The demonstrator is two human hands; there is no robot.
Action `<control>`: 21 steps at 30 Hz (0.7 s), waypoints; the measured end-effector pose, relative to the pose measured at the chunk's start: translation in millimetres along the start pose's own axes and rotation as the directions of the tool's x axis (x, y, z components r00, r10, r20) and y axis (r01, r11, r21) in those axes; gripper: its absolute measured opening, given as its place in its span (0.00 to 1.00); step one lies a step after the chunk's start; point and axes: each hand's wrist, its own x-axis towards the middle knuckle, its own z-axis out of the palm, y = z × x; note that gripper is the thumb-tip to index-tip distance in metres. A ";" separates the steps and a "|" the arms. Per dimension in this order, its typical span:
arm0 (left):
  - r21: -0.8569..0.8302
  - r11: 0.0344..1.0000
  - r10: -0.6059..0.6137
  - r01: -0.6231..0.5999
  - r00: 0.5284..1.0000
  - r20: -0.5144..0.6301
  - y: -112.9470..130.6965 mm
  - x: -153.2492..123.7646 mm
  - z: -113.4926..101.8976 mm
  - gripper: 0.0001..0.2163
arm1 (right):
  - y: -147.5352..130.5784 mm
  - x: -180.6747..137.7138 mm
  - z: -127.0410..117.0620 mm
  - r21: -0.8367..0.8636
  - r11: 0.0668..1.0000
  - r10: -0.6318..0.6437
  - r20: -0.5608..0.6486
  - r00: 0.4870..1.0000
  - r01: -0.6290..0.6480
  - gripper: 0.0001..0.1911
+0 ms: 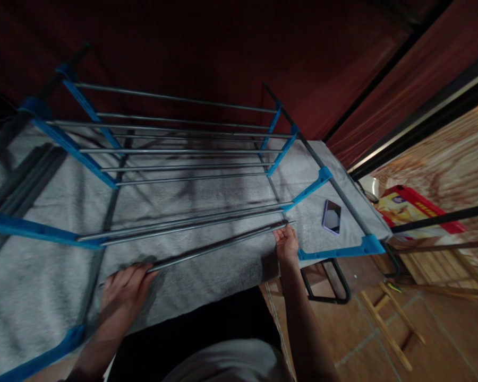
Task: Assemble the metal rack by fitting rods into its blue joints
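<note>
A thin grey metal tube [211, 247] spans between my hands, low over the grey cloth. My left hand [126, 289] is wrapped round its left end. The fingers of my right hand [287, 242] pinch the tube near its right end. Just beyond it stands a rack frame of grey tubes with blue plastic brackets; two tubes [195, 221] run between a left blue bracket [43, 231] and a right blue bracket [307, 189]. Nearest me on the right, another blue bracket [338, 252] carries no tube, and a further blue bracket [48, 356] lies at lower left.
A phone [332, 217] lies on the grey cloth [207, 191] right of the rack. Several loose dark tubes [19, 180] rest at far left. A red and yellow box [414, 209] and a wooden frame [390, 323] are off to the right. Dark red fabric [191, 42] hangs behind.
</note>
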 end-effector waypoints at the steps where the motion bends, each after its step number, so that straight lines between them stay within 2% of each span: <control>1: -0.004 1.000 -0.009 0.009 1.000 0.007 1.3 0.4 -1.2 0.18 | -0.1 -0.2 -0.3 -0.001 1.000 -0.004 0.002 1.000 0.004 0.17; 7: -0.058 0.997 -0.045 0.046 0.999 0.017 11.1 4.2 -13.0 0.19 | -0.1 -1.8 -1.2 0.039 0.998 -0.043 0.038 0.998 0.041 0.16; 12: -0.053 0.994 -0.091 0.091 0.996 -0.006 8.8 3.3 -18.8 0.20 | 0.5 -2.0 -1.7 0.049 0.997 -0.058 0.057 0.997 0.055 0.14; 16: -0.047 0.998 -0.050 0.052 0.998 0.030 3.8 2.0 -19.8 0.20 | 1.4 -2.4 -2.0 0.080 0.996 -0.043 0.048 0.998 0.039 0.13; 21: -0.012 0.999 -0.033 0.034 0.999 0.030 3.3 0.2 -22.0 0.17 | 1.6 -1.5 -2.0 0.032 0.999 -0.027 -0.004 1.000 0.027 0.12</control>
